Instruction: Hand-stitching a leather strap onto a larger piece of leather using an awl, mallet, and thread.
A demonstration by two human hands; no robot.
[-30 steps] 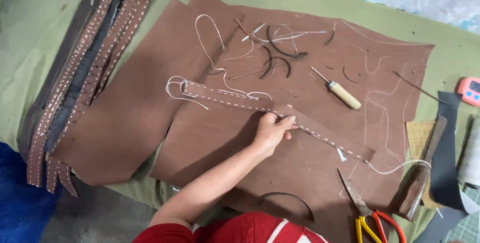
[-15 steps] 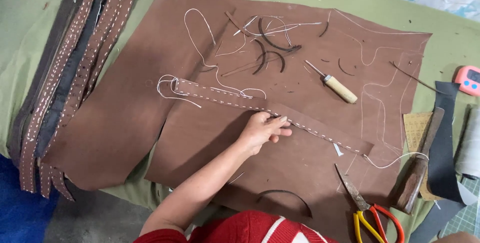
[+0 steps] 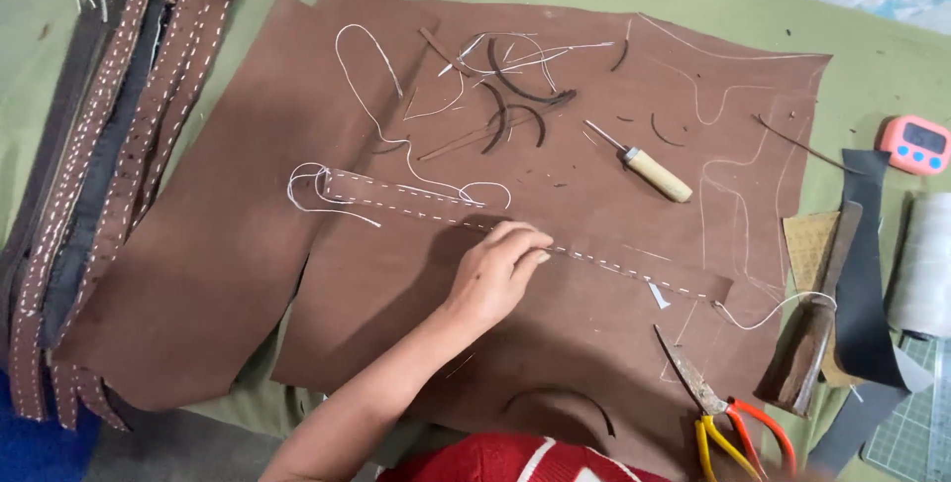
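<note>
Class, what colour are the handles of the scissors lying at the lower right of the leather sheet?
Yellow and orange-red handles on the scissors, seen in the head view.

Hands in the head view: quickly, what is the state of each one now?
Left hand: fingers curled, pressing on the stitched leather strip; no clear grasp can be told.
Right hand: not in view.

1. The left hand (image 3: 492,274) is lying palm down, knuckles up, with its fingers (image 3: 530,244) curled and pointing toward the bench's right edge.
2. Its bare forearm is stretching in from the near edge, angling up and rightward.
3. The right hand is staying out of sight.
</note>
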